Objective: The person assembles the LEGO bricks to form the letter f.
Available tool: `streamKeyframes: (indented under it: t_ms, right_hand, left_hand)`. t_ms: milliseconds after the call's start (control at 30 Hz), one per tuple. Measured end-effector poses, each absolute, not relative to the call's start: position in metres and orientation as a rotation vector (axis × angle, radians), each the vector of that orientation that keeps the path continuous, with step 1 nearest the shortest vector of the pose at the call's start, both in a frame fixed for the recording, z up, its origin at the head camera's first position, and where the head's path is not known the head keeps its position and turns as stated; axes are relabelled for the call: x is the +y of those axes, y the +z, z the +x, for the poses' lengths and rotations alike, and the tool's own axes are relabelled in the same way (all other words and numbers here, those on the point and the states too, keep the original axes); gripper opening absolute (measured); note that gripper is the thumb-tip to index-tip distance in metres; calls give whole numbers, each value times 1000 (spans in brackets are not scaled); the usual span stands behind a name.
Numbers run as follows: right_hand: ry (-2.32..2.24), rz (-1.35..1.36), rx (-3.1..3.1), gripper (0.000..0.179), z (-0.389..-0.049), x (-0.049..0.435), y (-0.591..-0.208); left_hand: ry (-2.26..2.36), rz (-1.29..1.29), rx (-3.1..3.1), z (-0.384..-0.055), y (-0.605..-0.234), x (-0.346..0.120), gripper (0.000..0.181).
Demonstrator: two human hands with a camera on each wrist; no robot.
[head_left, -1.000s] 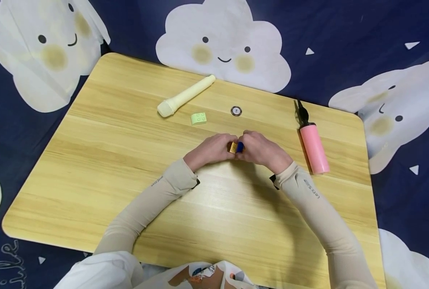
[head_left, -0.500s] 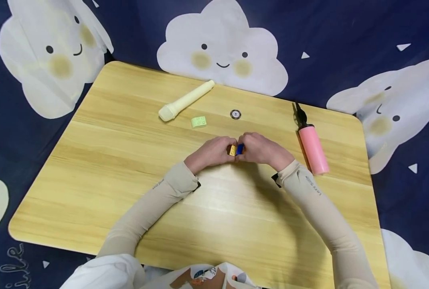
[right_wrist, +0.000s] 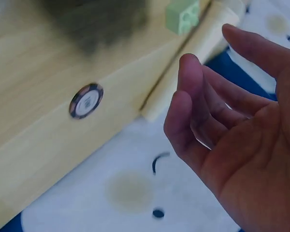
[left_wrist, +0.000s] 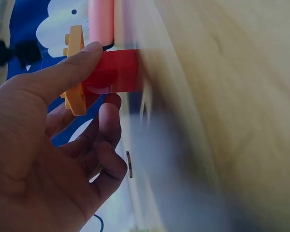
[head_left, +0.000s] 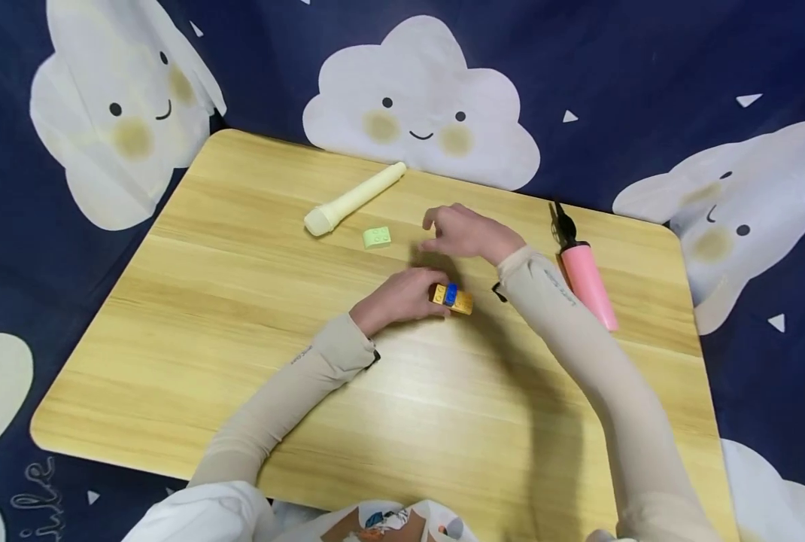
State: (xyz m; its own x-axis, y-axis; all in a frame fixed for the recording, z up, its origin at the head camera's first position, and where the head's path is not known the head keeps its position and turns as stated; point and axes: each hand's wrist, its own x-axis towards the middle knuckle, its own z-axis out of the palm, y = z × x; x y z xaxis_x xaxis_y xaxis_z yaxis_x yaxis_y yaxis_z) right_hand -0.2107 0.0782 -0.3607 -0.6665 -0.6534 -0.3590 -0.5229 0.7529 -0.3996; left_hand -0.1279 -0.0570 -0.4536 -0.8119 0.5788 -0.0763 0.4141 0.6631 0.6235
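Note:
Thumb and fingers of my left hand grip a small stack of toy building blocks, held low over the middle of the table. A yellow block with a blue block on it shows in the head view. Beneath the yellow piece, a red block shows in the left wrist view, the thumb pressed along its side. My right hand hovers with loosely bent fingers and holds nothing. Left of it lies a light green block with studs. A round chip lies on the table, hidden by the right hand in the head view.
A cream microphone lies beyond the green block, near the table's back edge. On the right lies a pink hand pump with a black nozzle, close to the right forearm. A dark blue cloth with clouds surrounds the table.
My right hand has let go of the blocks and moved away toward the back of the table, leaving the stack in my left hand. The head view has shifted slightly.

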Motion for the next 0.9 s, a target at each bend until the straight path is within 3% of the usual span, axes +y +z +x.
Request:
streamKeyframes:
  t_ms: [367,633,900]
  right_hand:
    - [-204,-942,2325,79,-226,6,-402]
    - [-272,-982,2304,46,-223,11,-412]
    - [-300,-1002,2344,38,-226,22,-411]
  left_hand:
    - [825,779,2630,-115,-449,-77,43]
    - [827,809,2618,-113,-450,-77,43]
    - [816,786,2605,-114,-449,-74,42]
